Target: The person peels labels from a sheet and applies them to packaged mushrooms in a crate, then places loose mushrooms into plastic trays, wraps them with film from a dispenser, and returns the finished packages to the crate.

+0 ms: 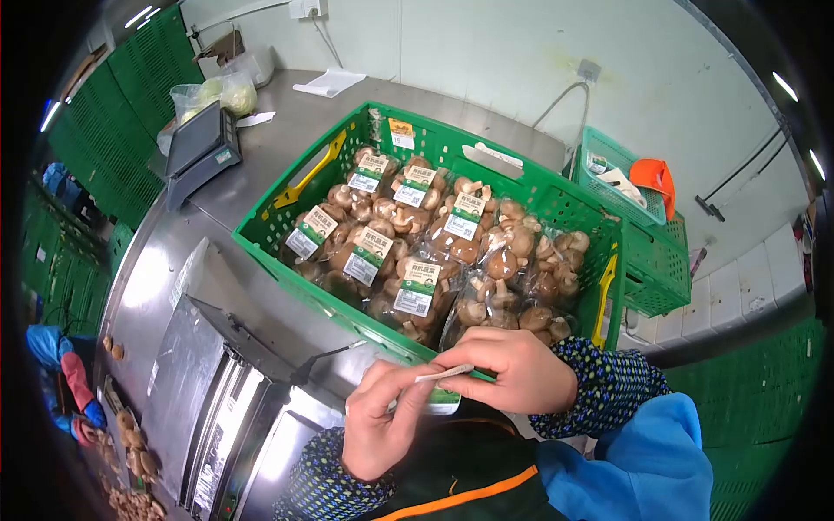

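My left hand (382, 417) and my right hand (512, 369) meet in front of my chest, near the front edge of a green crate (304, 291). Between their fingertips is a small stack of white labels (447, 374), seen nearly edge-on. A green and white printed piece (443, 400) shows just below the stack. Clear packs of brown mushrooms (506, 253) fill the crate. Several packs on the left carry green and white labels (419, 285); those on the right show none.
A metal wrapping machine (204, 382) stands at the left, with a scale (201, 143) behind it. A teal basket (608, 178) holding an orange item (653, 184) sits right of the crate. At far left, a co-worker's pink sleeve (76, 380) is near loose mushrooms (135, 443).
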`<act>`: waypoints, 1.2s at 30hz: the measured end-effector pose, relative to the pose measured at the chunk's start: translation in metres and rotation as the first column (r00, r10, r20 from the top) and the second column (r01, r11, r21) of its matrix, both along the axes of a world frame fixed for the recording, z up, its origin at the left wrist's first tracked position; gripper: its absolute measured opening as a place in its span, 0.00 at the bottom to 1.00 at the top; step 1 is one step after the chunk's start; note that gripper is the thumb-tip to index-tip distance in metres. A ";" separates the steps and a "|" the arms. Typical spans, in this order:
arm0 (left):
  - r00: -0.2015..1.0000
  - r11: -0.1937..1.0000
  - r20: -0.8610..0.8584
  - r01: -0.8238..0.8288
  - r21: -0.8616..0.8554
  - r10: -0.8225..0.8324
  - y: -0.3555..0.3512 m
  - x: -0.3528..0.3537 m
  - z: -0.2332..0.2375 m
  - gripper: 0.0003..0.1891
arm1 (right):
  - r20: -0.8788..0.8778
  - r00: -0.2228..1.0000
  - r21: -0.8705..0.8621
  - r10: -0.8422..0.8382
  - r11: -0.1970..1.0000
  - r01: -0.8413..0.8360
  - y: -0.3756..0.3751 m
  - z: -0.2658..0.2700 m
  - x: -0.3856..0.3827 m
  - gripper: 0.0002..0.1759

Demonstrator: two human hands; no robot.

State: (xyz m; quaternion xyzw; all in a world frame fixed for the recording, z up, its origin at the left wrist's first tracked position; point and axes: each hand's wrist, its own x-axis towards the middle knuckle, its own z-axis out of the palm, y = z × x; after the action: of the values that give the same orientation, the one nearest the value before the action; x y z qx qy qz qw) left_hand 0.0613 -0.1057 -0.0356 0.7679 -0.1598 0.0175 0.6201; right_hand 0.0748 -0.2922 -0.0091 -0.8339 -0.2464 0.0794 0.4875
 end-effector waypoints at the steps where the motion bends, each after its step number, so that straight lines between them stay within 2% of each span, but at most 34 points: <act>1: 1.000 1.000 -0.013 -0.010 0.023 0.010 0.000 -0.001 -0.001 0.08 | 0.067 0.997 -0.006 -0.044 0.999 0.045 0.003 0.000 -0.004 0.12; 3: 0.999 0.996 0.033 -0.028 0.085 0.025 -0.001 0.001 -0.005 0.07 | 0.137 0.986 -0.012 -0.094 0.995 0.096 0.001 0.003 -0.007 0.10; 5: 0.989 0.995 0.148 -0.045 0.093 0.031 -0.003 0.001 -0.009 0.08 | 0.248 0.967 -0.003 -0.051 0.999 0.054 -0.003 0.008 -0.007 0.08; 6: 0.990 0.991 0.140 -0.026 0.129 0.007 -0.002 0.001 -0.008 0.08 | 0.147 0.988 0.076 -0.049 0.996 0.038 -0.007 0.011 -0.005 0.07; 7: 0.992 0.991 0.127 -0.019 0.131 0.002 -0.006 0.001 -0.008 0.08 | 0.098 0.995 0.071 0.001 0.997 -0.008 -0.015 0.015 0.002 0.08; 9: 0.996 0.999 0.087 0.022 0.024 -0.024 -0.016 0.003 -0.006 0.07 | -0.073 0.997 0.165 0.015 0.986 -0.003 -0.022 0.016 0.008 0.09; 11: 0.997 0.999 0.058 0.045 0.025 -0.046 -0.016 0.002 0.001 0.07 | -0.074 0.997 0.143 0.021 0.990 -0.010 -0.023 0.013 0.006 0.09; 14: 0.989 0.981 -0.017 0.145 0.127 -0.144 -0.008 0.001 0.007 0.11 | -0.066 0.998 0.052 0.021 0.999 -0.017 -0.020 0.009 0.000 0.11; 15: 0.989 0.981 -0.017 0.151 0.123 -0.150 -0.010 0.000 0.006 0.11 | -0.070 0.997 -0.039 -0.014 0.999 0.011 -0.018 0.008 -0.004 0.11; 16: 0.994 0.987 -0.024 0.105 0.122 -0.103 -0.011 -0.002 0.006 0.13 | -0.079 0.997 -0.040 -0.018 0.999 0.015 -0.018 0.007 -0.007 0.11; 17: 0.998 0.991 -0.033 0.057 0.123 -0.053 -0.012 -0.003 0.007 0.15 | -0.088 0.996 -0.038 -0.018 0.999 0.015 -0.018 0.007 -0.009 0.10; 18: 0.996 0.989 -0.060 0.079 0.127 -0.072 -0.009 -0.001 0.009 0.15 | -0.091 0.996 -0.035 -0.018 0.999 0.015 -0.019 0.003 -0.007 0.10; 19: 0.996 0.988 -0.064 0.076 0.133 -0.068 -0.009 0.000 0.009 0.15 | 0.012 1.000 0.052 -0.015 0.999 0.014 -0.020 -0.006 -0.003 0.10; 20: 0.985 0.992 -0.144 0.105 0.068 -0.095 -0.008 0.001 0.009 0.14 | 0.113 0.993 0.141 -0.018 0.990 0.002 -0.020 -0.011 0.000 0.10; 21: 0.968 0.992 -0.218 0.125 -0.002 -0.122 -0.007 0.002 0.009 0.13 | -0.106 0.994 0.193 0.034 0.981 -0.013 -0.022 -0.005 0.000 0.10; 24: 0.960 0.989 -0.241 0.125 -0.082 -0.141 -0.004 0.002 0.004 0.10 | -0.087 0.996 0.184 0.019 0.983 -0.003 -0.016 0.001 -0.004 0.09; 25: 0.951 0.984 -0.263 0.137 -0.113 -0.163 -0.003 0.001 0.003 0.09 | -0.002 0.999 0.143 -0.044 0.989 0.044 -0.012 0.003 -0.007 0.09; 26: 0.960 0.988 -0.234 0.146 -0.058 -0.155 -0.004 0.001 0.006 0.07 | 0.089 0.990 0.105 -0.108 0.990 0.098 -0.010 0.004 -0.009 0.09; 27: 0.960 0.986 -0.226 0.154 -0.062 -0.164 -0.003 0.001 0.007 0.07 | 0.097 0.989 0.100 -0.115 0.989 0.105 -0.009 0.002 -0.010 0.09; 29: 0.974 0.993 -0.204 0.114 0.041 -0.103 -0.003 -0.002 0.006 0.06 | 0.342 0.938 0.009 -0.058 0.998 0.058 -0.008 -0.003 -0.011 0.10; 31: 0.998 0.984 0.052 0.021 0.179 -0.030 -0.005 -0.001 0.010 0.04 | 0.395 0.918 -0.008 -0.043 0.999 0.050 -0.012 -0.002 -0.011 0.12; 33: 0.981 0.971 0.191 -0.005 0.240 -0.043 -0.007 -0.002 -0.001 0.06 | 0.494 0.867 -0.060 0.061 0.998 -0.036 -0.018 0.002 -0.008 0.10; 35: 0.987 0.956 0.116 0.078 0.281 -0.115 -0.012 -0.008 -0.040 0.08 | 0.697 0.717 -0.324 0.037 0.907 0.268 -0.055 0.028 0.015 0.07; 36: 0.990 0.969 0.049 0.117 0.218 -0.130 -0.009 -0.012 -0.053 0.07 | 0.425 0.826 -0.022 -0.371 0.908 0.419 -0.080 0.033 0.034 0.06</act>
State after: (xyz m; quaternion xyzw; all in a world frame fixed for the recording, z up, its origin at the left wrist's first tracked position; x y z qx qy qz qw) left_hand 0.0492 -0.1147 -0.0887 0.8180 -0.2277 -0.0143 0.5281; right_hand 0.1088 -0.3717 0.0235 -0.8909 -0.1604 -0.1862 0.3819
